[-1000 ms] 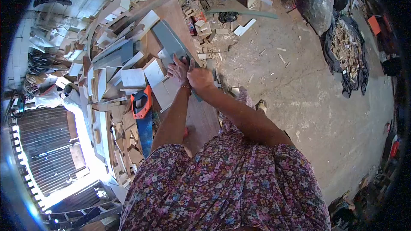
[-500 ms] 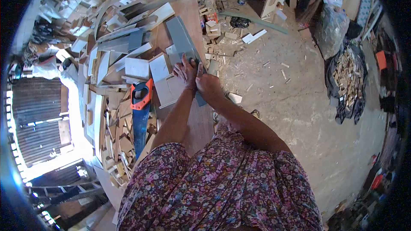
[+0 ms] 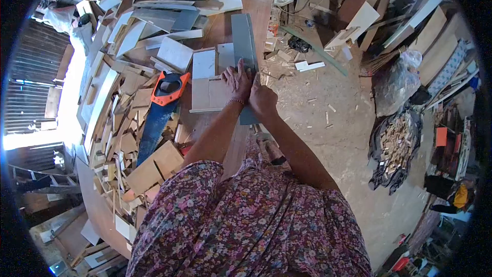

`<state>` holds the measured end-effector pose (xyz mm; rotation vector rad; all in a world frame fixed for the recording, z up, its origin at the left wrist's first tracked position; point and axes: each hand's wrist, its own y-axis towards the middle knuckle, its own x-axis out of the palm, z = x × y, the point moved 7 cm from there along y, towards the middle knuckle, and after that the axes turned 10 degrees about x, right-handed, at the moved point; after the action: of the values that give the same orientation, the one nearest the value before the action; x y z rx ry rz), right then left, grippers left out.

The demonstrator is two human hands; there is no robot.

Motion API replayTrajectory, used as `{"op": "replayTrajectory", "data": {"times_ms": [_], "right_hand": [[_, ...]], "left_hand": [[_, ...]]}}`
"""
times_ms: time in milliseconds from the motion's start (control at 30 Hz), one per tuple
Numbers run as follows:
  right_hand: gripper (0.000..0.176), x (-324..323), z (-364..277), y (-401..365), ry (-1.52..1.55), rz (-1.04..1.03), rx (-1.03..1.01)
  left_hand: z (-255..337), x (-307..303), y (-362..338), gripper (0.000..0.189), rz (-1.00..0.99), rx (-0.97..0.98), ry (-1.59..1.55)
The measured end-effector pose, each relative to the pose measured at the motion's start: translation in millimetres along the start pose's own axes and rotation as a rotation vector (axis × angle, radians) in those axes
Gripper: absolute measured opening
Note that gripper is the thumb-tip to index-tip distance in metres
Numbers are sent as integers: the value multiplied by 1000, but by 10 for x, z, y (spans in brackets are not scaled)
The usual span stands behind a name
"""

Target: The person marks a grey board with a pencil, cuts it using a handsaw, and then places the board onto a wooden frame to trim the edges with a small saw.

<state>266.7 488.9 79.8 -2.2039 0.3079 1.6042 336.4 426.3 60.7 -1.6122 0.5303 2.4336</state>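
A long grey board (image 3: 243, 38) lies along the bench under both my hands. My left hand (image 3: 237, 84) rests flat on its left side, fingers outstretched. At the board's right edge, my right hand (image 3: 263, 101) is closed with the thumb pointing forward. What its curled fingers grip is hidden. A small dark thing shows between the hands, too covered to name. Left of the board is a pale wooden panel piece (image 3: 201, 92) with a white square part. A handsaw (image 3: 156, 115) with an orange and black handle lies further left on wood offcuts.
Stacked offcuts (image 3: 128, 138) cover the bench's left side. Long boards (image 3: 205, 7) lie at the far end. Wood scraps and shavings litter the concrete floor (image 3: 328, 138) to the right, where a dark sack of wood chips (image 3: 397, 146) stands. Planks lean at the back right.
The view has turned and shifted, so the grey board, panel and saw appear at different places and angles. Both hands remain at the board in much the same pose.
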Motion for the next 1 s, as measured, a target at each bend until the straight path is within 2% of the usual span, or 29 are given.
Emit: {"op": "replayTrajectory", "data": {"times_ms": [67, 267, 333, 400, 533, 633, 700, 833, 900, 933, 1000], "right_hand": [[51, -6, -11, 52, 42, -66, 10], [57, 2, -22, 88, 54, -93, 14], [56, 34, 19, 91, 59, -63, 23], [55, 33, 28, 79, 45, 1, -11], [55, 47, 30, 93, 68, -52, -1], [47, 75, 22, 124, 43, -23, 1], [48, 169, 52, 123, 45, -53, 5], [48, -177, -15, -469, -40, -113, 5], [62, -199, 38, -594, -67, -258, 14], [62, -101, 93, -574, -74, -271, 10], [61, -12, 75, -328, -47, -57, -87]], "left_hand": [[-14, 8, -14, 43, 4, -9, -1], [-88, 49, -9, 42, 111, -37, 97], [-66, 23, -19, 41, 57, -29, -35], [-48, -36, -37, 41, 52, -20, -26], [-74, 4, -2, 44, 7, 7, -114], [-74, 1, 10, 42, -13, -33, -79], [-64, -13, -12, 41, -6, -33, -70], [-33, -105, -3, 37, -12, -46, -68], [-38, -74, 22, 37, 19, -50, -31], [-32, -74, -2, 37, 49, -41, 13], [-51, -52, 14, 38, 31, -42, -10]]}}
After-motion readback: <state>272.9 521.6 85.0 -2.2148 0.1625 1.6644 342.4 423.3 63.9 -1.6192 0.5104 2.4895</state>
